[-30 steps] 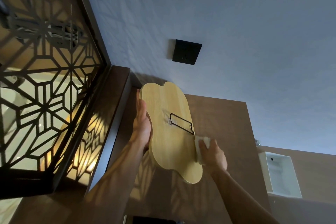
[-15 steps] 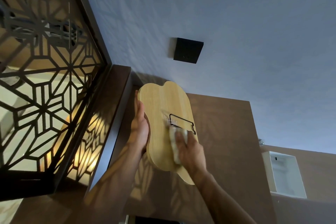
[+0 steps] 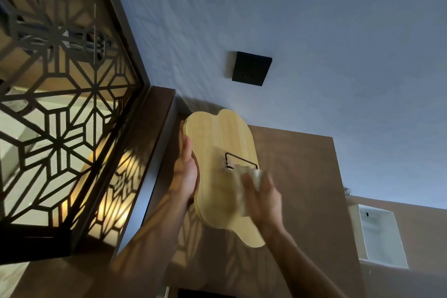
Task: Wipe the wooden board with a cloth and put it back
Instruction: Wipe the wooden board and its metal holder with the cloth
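Note:
A pale wooden board (image 3: 212, 150) with wavy, cloud-like edges and a thin black wire handle (image 3: 239, 161) is held up in front of a brown wall panel. My left hand (image 3: 185, 174) grips its left edge, fingers pointing up. My right hand (image 3: 262, 197) presses a small white cloth (image 3: 254, 176) flat against the board's face, just below the handle. The hand and cloth are blurred with motion. The lower right part of the board is partly hidden behind my right hand.
A dark lattice screen (image 3: 58, 133) with warm light behind it stands at the left. A black square plate (image 3: 251, 68) sits on the grey-blue wall above. A white open box shelf (image 3: 379, 234) hangs at the right.
My right hand swept the cloth from the board's right edge leftward onto its face, then a little back right and up under the handle. The left hand kept its hold.

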Demonstrator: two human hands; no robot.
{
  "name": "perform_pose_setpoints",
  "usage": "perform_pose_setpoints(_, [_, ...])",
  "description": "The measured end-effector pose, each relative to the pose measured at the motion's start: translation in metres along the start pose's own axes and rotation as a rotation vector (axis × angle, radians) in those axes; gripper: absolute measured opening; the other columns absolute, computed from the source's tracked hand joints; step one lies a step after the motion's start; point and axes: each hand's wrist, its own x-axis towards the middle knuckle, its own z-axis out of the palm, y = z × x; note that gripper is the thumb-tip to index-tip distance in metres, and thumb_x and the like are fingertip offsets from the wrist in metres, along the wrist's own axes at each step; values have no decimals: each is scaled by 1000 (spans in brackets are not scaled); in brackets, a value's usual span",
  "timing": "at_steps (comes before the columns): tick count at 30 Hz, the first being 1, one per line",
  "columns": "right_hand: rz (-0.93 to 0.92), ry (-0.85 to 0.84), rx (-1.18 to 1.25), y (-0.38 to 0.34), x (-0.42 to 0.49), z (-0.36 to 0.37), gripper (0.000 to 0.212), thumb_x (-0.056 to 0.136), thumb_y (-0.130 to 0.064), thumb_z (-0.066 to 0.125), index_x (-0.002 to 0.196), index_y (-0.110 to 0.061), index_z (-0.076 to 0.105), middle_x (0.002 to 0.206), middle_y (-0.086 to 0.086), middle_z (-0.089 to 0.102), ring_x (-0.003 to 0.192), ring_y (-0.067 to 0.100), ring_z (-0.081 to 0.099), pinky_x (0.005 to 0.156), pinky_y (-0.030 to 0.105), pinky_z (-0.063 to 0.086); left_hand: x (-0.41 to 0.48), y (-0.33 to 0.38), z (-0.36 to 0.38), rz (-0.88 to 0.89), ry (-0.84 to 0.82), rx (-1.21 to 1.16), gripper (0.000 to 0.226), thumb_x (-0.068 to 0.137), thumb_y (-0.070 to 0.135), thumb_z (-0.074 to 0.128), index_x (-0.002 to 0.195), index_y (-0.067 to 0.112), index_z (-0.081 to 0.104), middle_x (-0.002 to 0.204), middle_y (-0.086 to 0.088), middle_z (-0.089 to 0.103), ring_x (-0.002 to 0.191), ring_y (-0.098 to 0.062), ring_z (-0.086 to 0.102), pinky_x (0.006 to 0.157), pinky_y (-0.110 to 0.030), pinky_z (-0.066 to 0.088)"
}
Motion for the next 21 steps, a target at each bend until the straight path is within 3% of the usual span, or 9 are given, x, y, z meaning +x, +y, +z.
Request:
perform_pose_setpoints(4, [-181,-173,1,-30,-28,30,48,84,-84,37,93,-37,43,64,-10,62,57,6,57,49,27,42,4,-5,-1,-76,23,-27,53,103,58,25,155,47,21,160,4,34,146,-18,32,104,-27,24])
perform_pose_setpoints(9, [78,-52,-71,34,5,9,49,93,-73,42,100,-26,50,95,13,73,86,38,67,67,37,47,2,0,-3,39,-67,-134,51,107,48,20,157,43,13,159,14,26,135,-2,33,94,-16,31])
perform_pose_setpoints(11, [129,-25,-170,58,21,-2,48,92,-73,40,97,-26,46,96,14,73,84,39,67,68,39,49,4,-3,-3,24,-71,-132,52,105,52,22,156,44,15,157,14,28,128,3,39,91,-15,33])
perform_pose_setpoints(15, [148,27,-289,69,46,-23,36,92,-57,56,95,-24,42,88,10,71,72,32,64,65,40,54,4,-8,-3,-171,-3,-104,73,92,75,31,156,41,24,151,4,43,133,-19,41,96,-33,31])
perform_pose_setpoints(19, [168,79,-128,21,68,-40,30,87,-43,54,98,-18,41,84,12,68,66,32,61,61,41,52,4,-8,-4,-15,0,-99,62,97,66,28,155,45,20,154,16,32,143,-13,30,99,-18,27])
perform_pose_setpoints(21, [1,56,-43,-26,78,-37,29,82,-41,47,98,-18,43,82,5,65,64,25,58,53,32,42,4,-7,-4,34,-62,-80,72,89,75,25,155,50,14,154,21,26,142,-8,28,107,-23,27])
